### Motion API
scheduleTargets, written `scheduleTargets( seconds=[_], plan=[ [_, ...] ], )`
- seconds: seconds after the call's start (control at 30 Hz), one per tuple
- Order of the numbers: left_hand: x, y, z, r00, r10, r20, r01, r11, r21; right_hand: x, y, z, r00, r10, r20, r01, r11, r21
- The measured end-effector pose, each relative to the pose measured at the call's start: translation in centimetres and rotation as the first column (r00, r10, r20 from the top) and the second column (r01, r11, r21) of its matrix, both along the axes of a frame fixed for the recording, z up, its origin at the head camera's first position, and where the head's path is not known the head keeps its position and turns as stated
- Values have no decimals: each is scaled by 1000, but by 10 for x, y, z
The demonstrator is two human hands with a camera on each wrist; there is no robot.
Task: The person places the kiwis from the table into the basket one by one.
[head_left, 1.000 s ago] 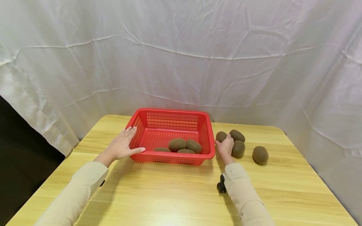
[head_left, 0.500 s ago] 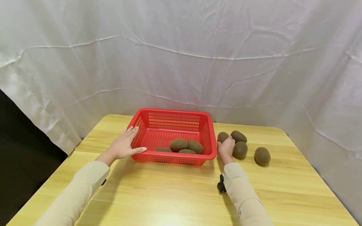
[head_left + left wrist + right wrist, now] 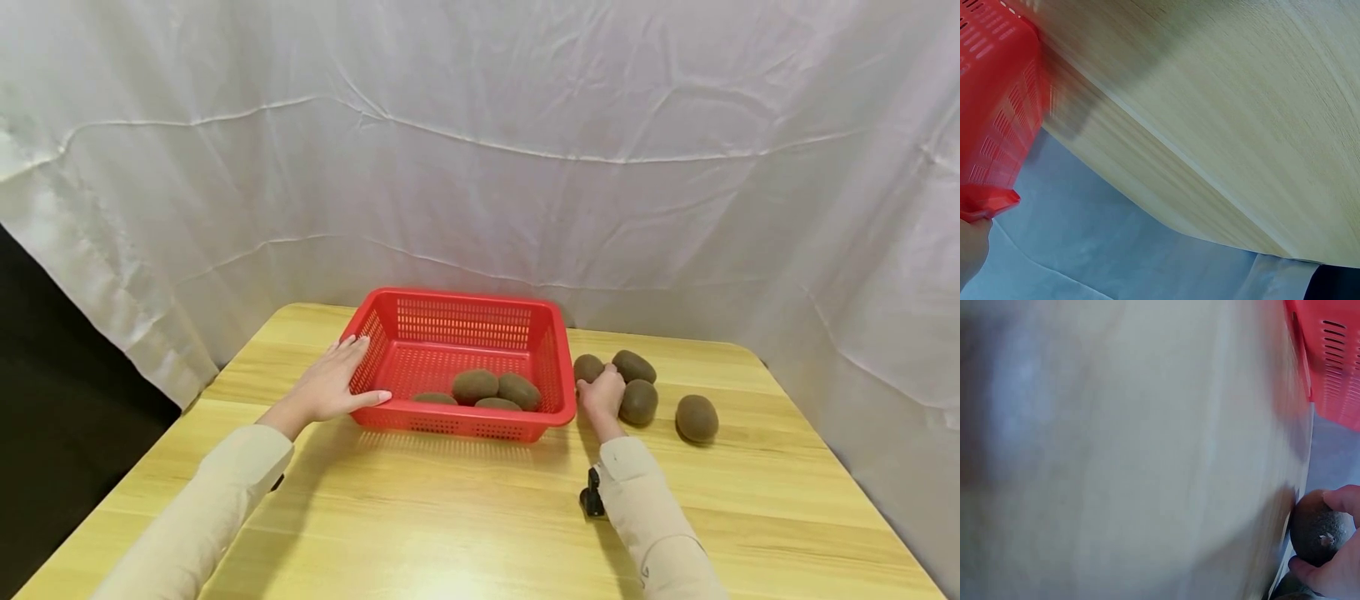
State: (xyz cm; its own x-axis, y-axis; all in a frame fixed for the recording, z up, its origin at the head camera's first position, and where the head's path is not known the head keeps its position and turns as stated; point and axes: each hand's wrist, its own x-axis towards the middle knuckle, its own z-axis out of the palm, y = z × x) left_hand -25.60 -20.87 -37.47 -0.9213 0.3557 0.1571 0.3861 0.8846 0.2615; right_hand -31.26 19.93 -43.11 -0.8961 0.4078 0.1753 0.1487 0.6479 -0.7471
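The right hand curls its grip round a kiwi on the worktop, just beside the red basket. The left hand rests flat-fingered against the basket's left wall. The step looks like picking up; lifting over the rim likely comes next.

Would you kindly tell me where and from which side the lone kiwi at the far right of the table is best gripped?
Grip the lone kiwi across its narrow middle, coming from above. It lies on its side on the table, apart from the other fruit, so the fingers probably have room on both flanks, and the oval shape likely sits steadiest pinched across the short axis.
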Motion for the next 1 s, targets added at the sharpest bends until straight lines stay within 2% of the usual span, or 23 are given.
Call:
scheduleTargets(
  seconds=[0.4, 0.7, 1.0],
  plan=[
    [0, 0, -1, 1000, 1, 4, -1, 1000, 1, 2, 3, 0, 1000, 17, -15, -18, 998, -62],
    [1, 0, 0, 1000, 1, -5, -1, 1000, -4, 9, 1, 9, 999, 27, -30, -31, 989, -144],
    [0, 0, 0, 1000, 5, 11, -5, 1000, -3, 13, 2, 20, 998, 37, -51, -43, 993, -108]
  ],
)
